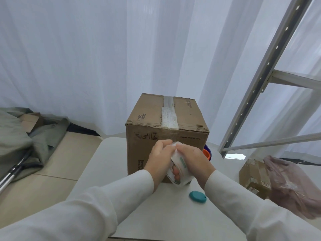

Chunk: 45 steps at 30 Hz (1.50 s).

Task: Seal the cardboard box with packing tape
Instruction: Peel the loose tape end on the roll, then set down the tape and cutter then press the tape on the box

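A brown cardboard box (pixel 166 119) stands on the white table (pixel 107 164), its flaps closed, with a strip of clear tape running down the middle of its top and over the front edge. Just in front of its front face I hold a roll of packing tape (pixel 178 171) with both hands. My left hand (pixel 159 159) grips the roll's left side with fingers through its core. My right hand (pixel 192 159) clasps its right side, and the fingertips of both hands meet at the top of the roll.
A small teal oval object (pixel 197 196) lies on the table near my right wrist. An orange and blue item (pixel 207 153) peeks out behind the box's right side. A metal shelf frame (pixel 264 80), another cardboard box (pixel 253 176) and a pink plastic bag (pixel 291 185) are at right; grey fabric (pixel 26 140) lies at left.
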### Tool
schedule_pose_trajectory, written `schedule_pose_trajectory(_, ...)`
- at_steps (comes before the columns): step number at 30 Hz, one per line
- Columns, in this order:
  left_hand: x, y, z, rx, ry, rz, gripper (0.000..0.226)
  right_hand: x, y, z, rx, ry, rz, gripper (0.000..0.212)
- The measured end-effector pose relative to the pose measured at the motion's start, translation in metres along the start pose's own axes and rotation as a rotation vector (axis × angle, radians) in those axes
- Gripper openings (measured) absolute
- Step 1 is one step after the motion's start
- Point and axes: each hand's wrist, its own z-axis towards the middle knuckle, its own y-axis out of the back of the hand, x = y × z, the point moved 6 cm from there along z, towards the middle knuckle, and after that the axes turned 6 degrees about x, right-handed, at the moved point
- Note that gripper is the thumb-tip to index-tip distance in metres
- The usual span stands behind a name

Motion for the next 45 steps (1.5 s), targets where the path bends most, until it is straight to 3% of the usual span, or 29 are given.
schedule_pose_trajectory(4,0.000,0.001,0.001,0.049,0.042,-0.175,0.021,-0.004,0.011,0.004,-0.038,-0.081,0.115,0.028)
schedule_pose_trajectory(6,-0.006,-0.004,-0.003,0.072,0.005,-0.106,0.014,-0.006,0.010,0.007,-0.038,-0.088,0.131,0.029)
schedule_pose_trajectory(9,-0.005,-0.009,-0.003,0.080,-0.023,0.048,0.030,-0.010,0.004,0.008,0.005,-0.086,0.243,0.027)
schedule_pose_trajectory(14,-0.008,-0.018,-0.001,0.010,-0.108,0.119,0.013,-0.026,0.013,-0.003,0.182,-0.132,0.455,0.013)
schedule_pose_trajectory(17,-0.010,-0.033,0.001,0.088,-0.141,0.217,0.018,-0.040,0.031,0.003,0.310,-0.176,0.475,0.048)
schedule_pose_trajectory(19,-0.009,-0.046,0.002,0.207,-0.073,0.195,0.016,-0.047,0.042,0.003,0.419,-0.181,0.481,0.058)
schedule_pose_trajectory(22,-0.002,-0.057,0.003,0.321,0.052,0.085,0.026,-0.060,0.059,0.003,0.551,-0.169,0.512,0.095)
schedule_pose_trajectory(25,0.005,-0.061,0.008,0.394,0.091,0.027,0.035,-0.071,0.075,0.004,0.600,-0.187,0.471,0.095)
schedule_pose_trajectory(27,0.009,-0.062,0.011,0.422,0.096,0.154,0.034,-0.078,0.086,0.009,0.529,-0.225,0.330,0.076)
schedule_pose_trajectory(31,0.026,-0.039,0.027,0.286,0.163,0.388,0.031,-0.101,0.121,0.032,0.071,-0.306,-0.312,0.031)
schedule_pose_trajectory(33,0.032,-0.022,0.033,0.182,0.202,0.416,0.028,-0.107,0.128,0.048,-0.047,-0.269,-0.544,0.036)
schedule_pose_trajectory(37,0.027,-0.009,0.040,0.146,0.168,0.426,0.021,-0.111,0.135,0.074,-0.185,-0.240,-0.653,0.039)
schedule_pose_trajectory(45,0.031,-0.003,0.037,0.194,0.135,0.427,0.018,-0.123,0.105,0.116,-0.170,-0.312,-0.720,0.037)
